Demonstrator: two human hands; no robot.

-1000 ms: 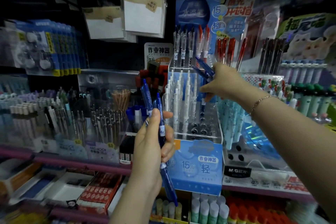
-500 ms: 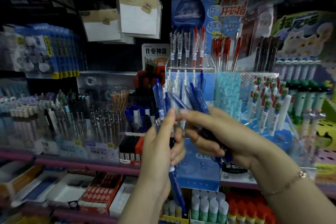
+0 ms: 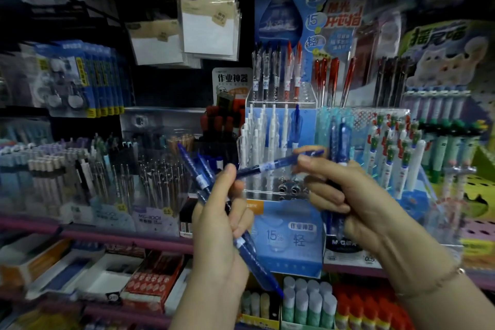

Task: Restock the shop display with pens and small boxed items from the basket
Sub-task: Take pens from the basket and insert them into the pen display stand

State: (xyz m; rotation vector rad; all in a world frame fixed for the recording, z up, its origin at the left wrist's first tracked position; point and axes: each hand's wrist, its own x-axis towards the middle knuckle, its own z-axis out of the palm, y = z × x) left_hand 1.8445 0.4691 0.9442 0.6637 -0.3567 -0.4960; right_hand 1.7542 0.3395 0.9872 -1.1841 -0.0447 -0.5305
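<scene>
Now my right hand (image 3: 345, 195), back from the pen rack (image 3: 278, 147), pinches one blue pen (image 3: 270, 166) from the bunch (image 3: 214, 195) my left hand (image 3: 222, 225) grips; another slot gets filled.

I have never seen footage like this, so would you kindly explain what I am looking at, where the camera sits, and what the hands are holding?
There is no machine here: these are a person's two bare hands, filmed by a wide-angle camera worn on the head, looking forward and down. In front stands a stationery shop display crowded with pens in clear racks.

The left hand grips a bundle of blue pens, which stick out above and below the fist. The right hand holds more blue pens upright, and its fingers pinch one end of a single blue pen that lies across between the two hands. The clear rack behind holds white pens and one blue one, with open holes at the front.
</scene>
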